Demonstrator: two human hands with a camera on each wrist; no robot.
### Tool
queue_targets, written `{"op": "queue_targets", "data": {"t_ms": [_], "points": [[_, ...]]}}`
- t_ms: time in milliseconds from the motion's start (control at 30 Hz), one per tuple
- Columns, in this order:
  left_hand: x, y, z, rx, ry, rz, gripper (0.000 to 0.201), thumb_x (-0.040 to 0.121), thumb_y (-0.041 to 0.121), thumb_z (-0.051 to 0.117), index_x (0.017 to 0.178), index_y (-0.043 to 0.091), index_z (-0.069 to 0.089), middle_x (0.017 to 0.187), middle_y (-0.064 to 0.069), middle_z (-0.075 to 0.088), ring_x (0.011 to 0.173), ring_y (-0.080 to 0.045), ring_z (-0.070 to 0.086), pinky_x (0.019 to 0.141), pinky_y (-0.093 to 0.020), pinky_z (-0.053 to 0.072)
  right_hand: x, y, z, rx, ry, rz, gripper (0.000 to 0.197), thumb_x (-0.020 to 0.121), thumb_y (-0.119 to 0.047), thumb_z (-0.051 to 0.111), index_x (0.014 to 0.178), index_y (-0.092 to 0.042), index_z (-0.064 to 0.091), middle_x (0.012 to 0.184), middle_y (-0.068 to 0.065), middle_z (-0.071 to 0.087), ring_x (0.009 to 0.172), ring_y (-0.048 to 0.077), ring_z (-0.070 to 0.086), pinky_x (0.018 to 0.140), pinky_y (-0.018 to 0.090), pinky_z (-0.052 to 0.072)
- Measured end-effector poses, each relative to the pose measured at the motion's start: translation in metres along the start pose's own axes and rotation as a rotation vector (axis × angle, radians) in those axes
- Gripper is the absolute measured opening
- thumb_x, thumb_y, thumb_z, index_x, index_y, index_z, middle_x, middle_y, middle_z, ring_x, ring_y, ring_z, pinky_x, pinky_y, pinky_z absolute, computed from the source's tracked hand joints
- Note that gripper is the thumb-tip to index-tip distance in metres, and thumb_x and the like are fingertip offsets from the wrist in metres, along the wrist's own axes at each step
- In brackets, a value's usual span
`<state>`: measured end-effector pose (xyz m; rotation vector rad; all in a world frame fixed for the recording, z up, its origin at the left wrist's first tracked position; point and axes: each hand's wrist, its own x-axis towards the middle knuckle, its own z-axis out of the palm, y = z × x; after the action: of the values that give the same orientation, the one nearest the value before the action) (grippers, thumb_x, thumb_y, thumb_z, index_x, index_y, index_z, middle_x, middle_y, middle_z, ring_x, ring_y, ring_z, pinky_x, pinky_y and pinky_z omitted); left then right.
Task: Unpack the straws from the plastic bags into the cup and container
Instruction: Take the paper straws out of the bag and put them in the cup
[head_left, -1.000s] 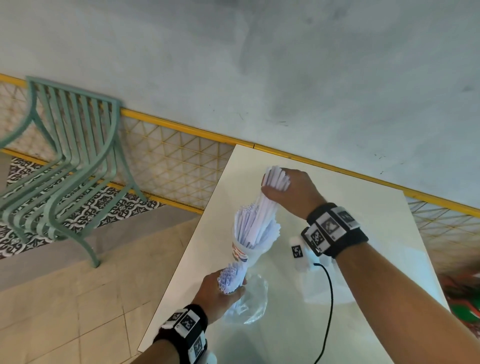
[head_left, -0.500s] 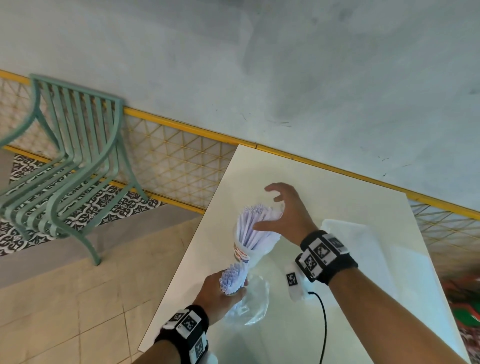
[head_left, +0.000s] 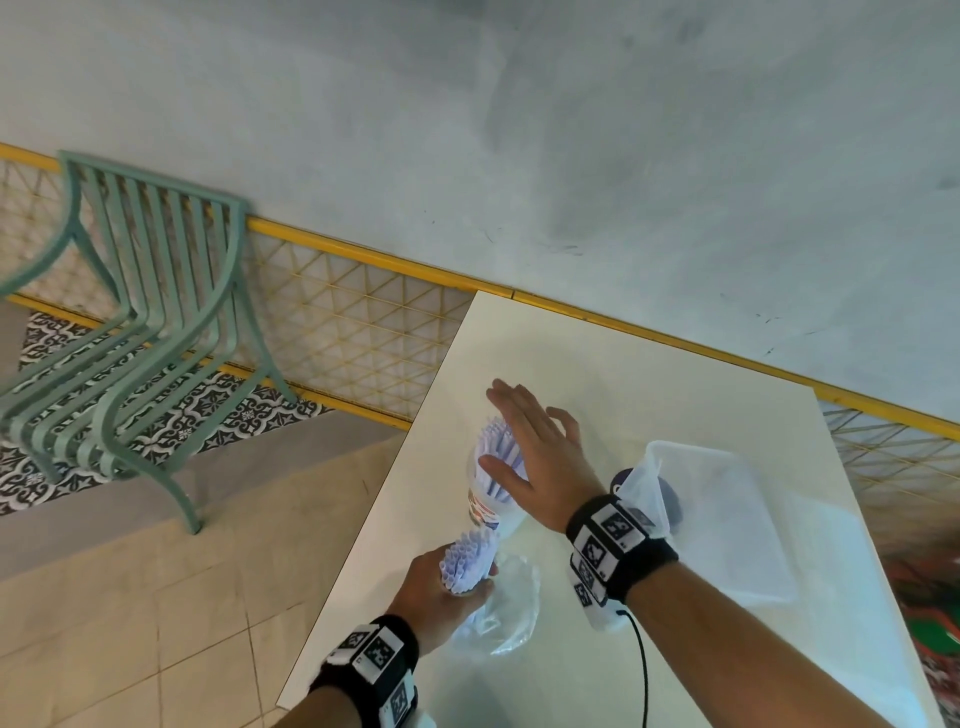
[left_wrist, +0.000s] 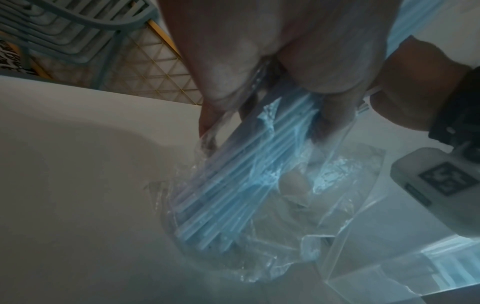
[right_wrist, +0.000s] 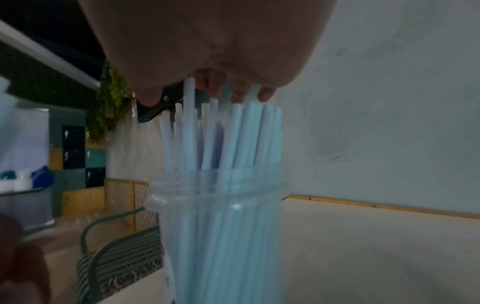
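A white table (head_left: 597, 364) carries the cup (head_left: 485, 506) of straws under the right hand (head_left: 535, 457). A clear container (head_left: 727, 519) lies just right of that hand's wrist; the bag's (head_left: 506, 608) end rests below the left hand (head_left: 436, 592).

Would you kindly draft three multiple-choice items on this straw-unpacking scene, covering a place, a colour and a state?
1. Where is the chair?
A. left of the table
B. on the table
C. right of the table

2. What colour is the chair?
A. red
B. green
C. black

3. How is the right hand?
A. clenched in a fist
B. flat, fingers straight, over the straws in the cup
C. holding the plastic bag

Key: 1 A, it stands on the floor beyond the table's left edge; 2 B, its slats are pale green; 3 B, the fingers lie straight over the straw tips.
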<state>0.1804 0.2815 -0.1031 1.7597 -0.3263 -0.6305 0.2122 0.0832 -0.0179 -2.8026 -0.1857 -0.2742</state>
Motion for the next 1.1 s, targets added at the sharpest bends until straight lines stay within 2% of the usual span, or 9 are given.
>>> {"op": "queue_targets", "data": {"t_ms": [133, 267, 367, 500, 633, 733, 867, 967, 1100], "points": [[0.0, 0.0, 0.0, 0.014, -0.008, 0.023, 0.006, 0.082, 0.015, 0.072, 0.086, 0.02, 0.071, 0.086, 0.011, 0.073, 0.079, -0.002, 0.067, 0.071, -0.007, 0.045, 0.005, -0.001, 0.012, -0.099, -0.043, -0.121, 0.047, 0.099, -0.051, 0.035, 0.144, -0.037, 0.037, 0.153, -0.015, 0.038, 0.145, 0.011, 0.029, 0.113, 0.037, 0.019], [0.0, -0.001, -0.001, 0.004, -0.016, 0.022, 0.007, 0.082, 0.016, 0.072, 0.086, 0.021, 0.071, 0.086, 0.012, 0.073, 0.08, -0.002, 0.067, 0.072, -0.008, 0.046, 0.016, 0.006, 0.021, 0.095, 0.185, -0.087, 0.022, 0.09, -0.022, 0.064, 0.11, -0.02, 0.07, 0.121, -0.003, 0.068, 0.122, 0.022, 0.058, 0.1, 0.048, 0.046], [0.0, -0.002, -0.001, -0.013, -0.021, 0.01, 0.008, 0.081, 0.016, 0.072, 0.086, 0.022, 0.071, 0.087, 0.01, 0.073, 0.082, -0.003, 0.068, 0.074, -0.01, 0.047, 0.023, 0.01, 0.018, 0.052, 0.211, -0.004, 0.028, 0.09, -0.018, 0.063, 0.117, -0.022, 0.066, 0.131, -0.002, 0.062, 0.126, 0.022, 0.054, 0.103, 0.043, 0.046], [0.001, -0.001, -0.001, -0.007, -0.021, 0.01, 0.007, 0.081, 0.016, 0.072, 0.086, 0.021, 0.071, 0.087, 0.008, 0.073, 0.082, -0.005, 0.068, 0.074, -0.01, 0.047, 0.017, 0.005, 0.022, -0.262, -0.029, 0.04, 0.053, 0.098, -0.039, 0.021, 0.146, -0.029, 0.04, 0.149, -0.01, 0.046, 0.141, 0.019, 0.039, 0.111, 0.043, 0.032], [0.002, -0.002, -0.001, 0.006, -0.024, 0.027, 0.006, 0.082, 0.017, 0.072, 0.087, 0.021, 0.07, 0.088, 0.01, 0.072, 0.082, -0.004, 0.067, 0.074, -0.009, 0.047, 0.016, 0.0, 0.014, -0.312, -0.125, 0.06, 0.064, 0.097, -0.056, 0.011, 0.153, -0.028, 0.024, 0.161, -0.01, 0.025, 0.15, 0.022, 0.018, 0.115, 0.049, 0.02], [0.001, -0.002, -0.001, 0.009, -0.016, 0.036, 0.007, 0.082, 0.017, 0.073, 0.088, 0.02, 0.072, 0.089, 0.011, 0.073, 0.083, -0.004, 0.068, 0.076, -0.011, 0.048, 0.01, -0.017, -0.005, -0.249, -0.073, -0.034, 0.055, 0.099, -0.047, 0.024, 0.15, -0.026, 0.031, 0.161, -0.008, 0.021, 0.149, 0.022, 0.018, 0.113, 0.047, 0.024], [0.002, -0.001, -0.005, -0.001, 0.009, 0.055, 0.013, 0.082, 0.019, 0.075, 0.095, 0.018, 0.074, 0.093, 0.012, 0.075, 0.088, -0.001, 0.069, 0.079, -0.008, 0.047, -0.019, -0.041, -0.031, 0.051, 0.051, -0.229, 0.052, 0.08, -0.006, 0.033, 0.125, -0.017, 0.059, 0.126, -0.003, 0.059, 0.114, 0.017, 0.054, 0.094, 0.029, 0.045], [0.005, -0.001, -0.01, -0.045, 0.033, 0.025, 0.019, 0.08, 0.019, 0.078, 0.098, 0.018, 0.074, 0.095, 0.011, 0.076, 0.092, -0.004, 0.07, 0.083, -0.014, 0.049, -0.047, -0.035, -0.026, 0.279, 0.032, -0.115, 0.055, 0.074, 0.005, 0.037, 0.117, -0.018, 0.061, 0.112, -0.008, 0.061, 0.093, 0.005, 0.056, 0.081, 0.02, 0.05], [0.005, 0.007, -0.01, -0.034, 0.028, 0.05, 0.023, 0.078, 0.024, 0.079, 0.1, 0.022, 0.073, 0.093, 0.015, 0.075, 0.086, 0.001, 0.069, 0.075, -0.007, 0.047, -0.072, -0.027, 0.0, 0.477, -0.103, 0.073, 0.052, 0.082, -0.006, 0.056, 0.131, -0.022, 0.054, 0.115, -0.013, 0.056, 0.083, 0.002, 0.053, 0.073, 0.015, 0.048]]}}
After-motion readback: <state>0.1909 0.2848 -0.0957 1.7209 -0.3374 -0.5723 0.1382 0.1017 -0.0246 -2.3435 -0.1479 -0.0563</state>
